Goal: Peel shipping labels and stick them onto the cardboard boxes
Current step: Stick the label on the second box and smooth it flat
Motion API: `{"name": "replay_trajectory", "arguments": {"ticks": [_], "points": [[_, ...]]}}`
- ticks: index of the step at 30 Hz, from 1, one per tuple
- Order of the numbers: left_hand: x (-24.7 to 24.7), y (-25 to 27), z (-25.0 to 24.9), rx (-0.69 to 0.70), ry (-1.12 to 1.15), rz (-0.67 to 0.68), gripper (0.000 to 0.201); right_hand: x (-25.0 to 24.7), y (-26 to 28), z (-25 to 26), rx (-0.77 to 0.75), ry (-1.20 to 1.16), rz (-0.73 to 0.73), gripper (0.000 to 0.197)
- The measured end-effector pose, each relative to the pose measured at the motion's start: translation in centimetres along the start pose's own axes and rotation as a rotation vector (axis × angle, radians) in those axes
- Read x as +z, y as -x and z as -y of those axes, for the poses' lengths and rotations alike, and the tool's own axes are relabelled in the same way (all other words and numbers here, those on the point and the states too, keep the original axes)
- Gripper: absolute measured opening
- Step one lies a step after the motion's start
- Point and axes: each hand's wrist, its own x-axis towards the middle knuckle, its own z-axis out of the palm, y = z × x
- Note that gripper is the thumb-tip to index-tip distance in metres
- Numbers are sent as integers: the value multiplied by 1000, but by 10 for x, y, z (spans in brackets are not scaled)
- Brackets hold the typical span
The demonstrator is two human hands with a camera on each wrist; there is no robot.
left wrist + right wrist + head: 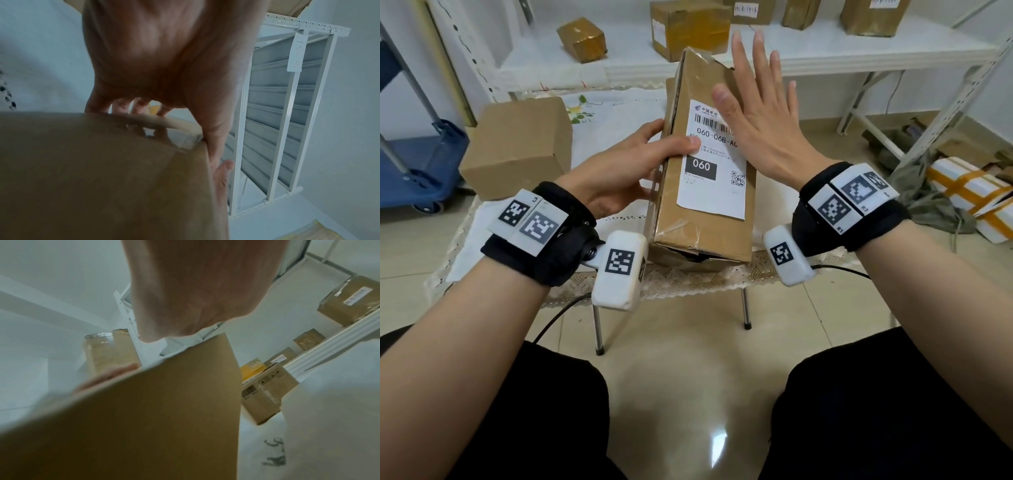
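While both hands work at 1 box, the scene reads as follows.

Long box: the long cardboard box (702,192) rests on the desk (619,102), its far end tilted up and away from the person, its near end at the desk's front edge.
Label: the white shipping label (714,164) lies flat on the box's upper face, barcode at the far end, "060" block and QR code nearer the person.
Left hand: the left hand (619,171) grips the box's left side, thumb curled over onto the upper face and touching the label's left edge, fingers wrapped round the side; the left wrist view shows the fingertips (123,105) behind the box edge.
Right hand: the right hand (756,116) is spread flat, fingers straight and apart, over the label's upper right part; I cannot tell whether the palm touches the paper.
Box relative to the hands: between them, left hand on its flank, right hand above its top face.
Second box: a plain cardboard box (517,147) stands on the desk just left of the left hand.
Shelf: the white shelf (756,58) behind the desk carries several taped parcels (582,39).
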Motion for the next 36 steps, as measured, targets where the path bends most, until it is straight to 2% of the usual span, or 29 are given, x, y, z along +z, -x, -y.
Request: {"name": "replay_trajectory", "arguments": {"ticks": [5, 7, 11, 13, 18, 20, 23, 29, 36], "points": [[-1, 0, -1, 3, 5, -26, 55, 11, 10, 11, -67, 56, 43, 89], [2, 0, -1, 4, 7, -36, 58, 13, 10, 10, -55, 62, 49, 89], [5, 0, -1, 6, 1, -16, 70, 7, 4, 6, -32, 40, 26, 74], [6, 0, -2, 4, -5, 4, 71, 3, -1, 4, -20, 35, 16, 74], [9, -2, -1, 2, 6, 23, 52, 0, -10, 4, 10, 5, 49, 89], [7, -3, -1, -1, 7, 20, 50, -2, -9, 6, 8, -12, 58, 89], [4, -6, -1, 1, -10, 23, 61, -5, -5, 13, -54, -4, 32, 73], [4, -12, 0, 14, -30, -3, 93, 9, 10, 18, -110, 32, 42, 70], [9, -9, -1, 3, -33, 38, 97, 3, 2, 10, -66, 8, 5, 71]]}}
